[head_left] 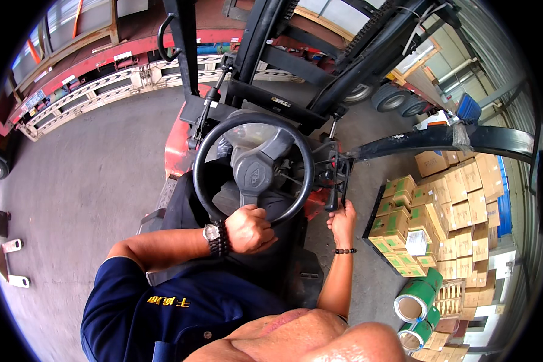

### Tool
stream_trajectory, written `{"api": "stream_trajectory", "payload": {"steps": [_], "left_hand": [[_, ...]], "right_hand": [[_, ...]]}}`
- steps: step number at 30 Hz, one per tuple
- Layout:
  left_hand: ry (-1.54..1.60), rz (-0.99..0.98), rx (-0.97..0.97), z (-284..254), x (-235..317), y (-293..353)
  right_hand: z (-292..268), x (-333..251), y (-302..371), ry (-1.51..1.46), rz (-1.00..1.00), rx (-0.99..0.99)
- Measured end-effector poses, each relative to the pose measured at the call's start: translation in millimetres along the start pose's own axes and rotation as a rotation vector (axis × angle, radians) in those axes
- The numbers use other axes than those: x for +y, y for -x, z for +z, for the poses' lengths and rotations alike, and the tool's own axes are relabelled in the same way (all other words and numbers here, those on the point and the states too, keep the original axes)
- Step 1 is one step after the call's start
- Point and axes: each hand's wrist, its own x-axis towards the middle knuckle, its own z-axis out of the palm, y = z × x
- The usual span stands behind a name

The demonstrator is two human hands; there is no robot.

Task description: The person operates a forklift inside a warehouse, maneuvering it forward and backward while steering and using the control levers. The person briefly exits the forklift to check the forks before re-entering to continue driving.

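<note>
My left hand (250,230) is closed at the bottom of the black steering wheel (308,163), its fist covering part of the rim. A watch (212,233) and dark beads circle that wrist. Right of the wheel, my right hand (342,222) has its fingers closed at the lower end of a black control lever (332,200). The fingertips are partly hidden there. A dark bead bracelet (345,251) is on the right wrist. Ahead of the wheel rises the forklift's black mast (256,48), with its chain and crossbars.
A red flatbed truck (102,57) with pale slatted side panels stands ahead on the left. To the right, stacked cardboard boxes (398,229) sit near green rolls (417,300) and a wooden pallet (449,298). A black curved frame bar (440,137) crosses on the right. Grey floor (84,181) lies left.
</note>
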Motion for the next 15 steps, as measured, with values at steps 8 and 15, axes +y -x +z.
{"api": "stream_trajectory", "payload": {"steps": [8, 15], "left_hand": [[0.002, 0.015, -0.005, -1, 2, 8], [0.028, 0.023, 0.015, 4, 0, 1]], "right_hand": [[-2, -1, 13, -0.038, 0.002, -0.001], [-7, 0, 8, -0.023, 0.000, 0.001]]}}
